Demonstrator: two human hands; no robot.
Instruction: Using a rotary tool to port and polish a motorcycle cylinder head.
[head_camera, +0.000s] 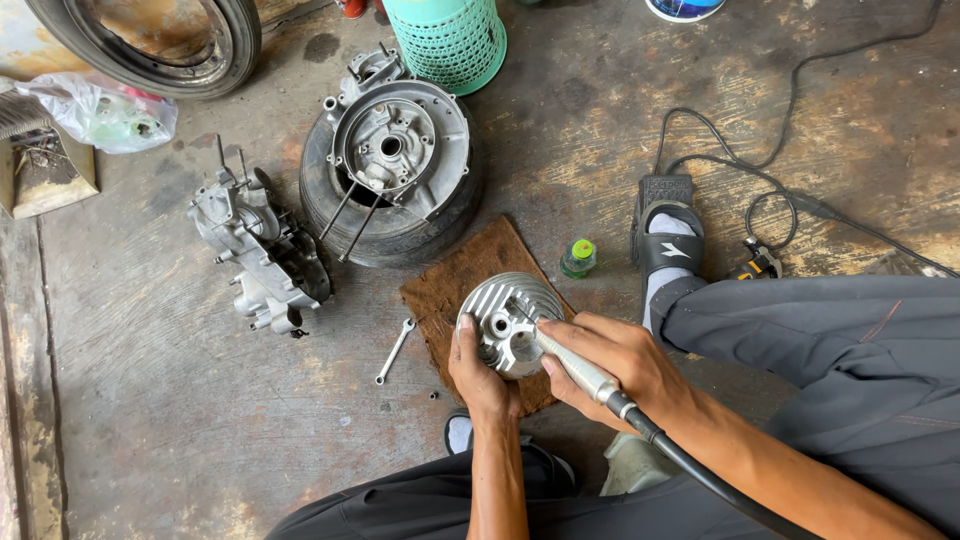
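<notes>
On a stained concrete floor (150, 400), over a brown mat (455, 285), the left hand (482, 378) grips the finned cylinder head (505, 320) while the right hand (610, 365) clasps a grinder handpiece (575, 368), best kept steady and lightly pressed.

Cylinder head (505, 322) rests on a mat (452, 290), spanner (394, 351) left, bottle (578, 257) right

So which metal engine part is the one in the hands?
The round finned part, over the brown mat. The left hand grips it and the right hand holds a tool to it. The other two lie untouched on the floor.
</notes>
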